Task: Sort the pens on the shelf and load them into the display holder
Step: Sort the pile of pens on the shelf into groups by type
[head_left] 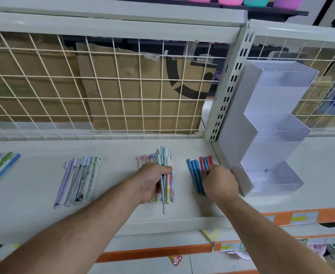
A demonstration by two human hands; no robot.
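Pens lie in sorted groups on the white shelf, both hands down among them

The left hand is closed around a bundle of pastel pens held upright over a row lying flat. The right hand rests on the blue and pink pens, fingers curled on them; whether it grips any I cannot tell. The clear stepped display holder stands just right of it. Lilac-grey pens lie further left
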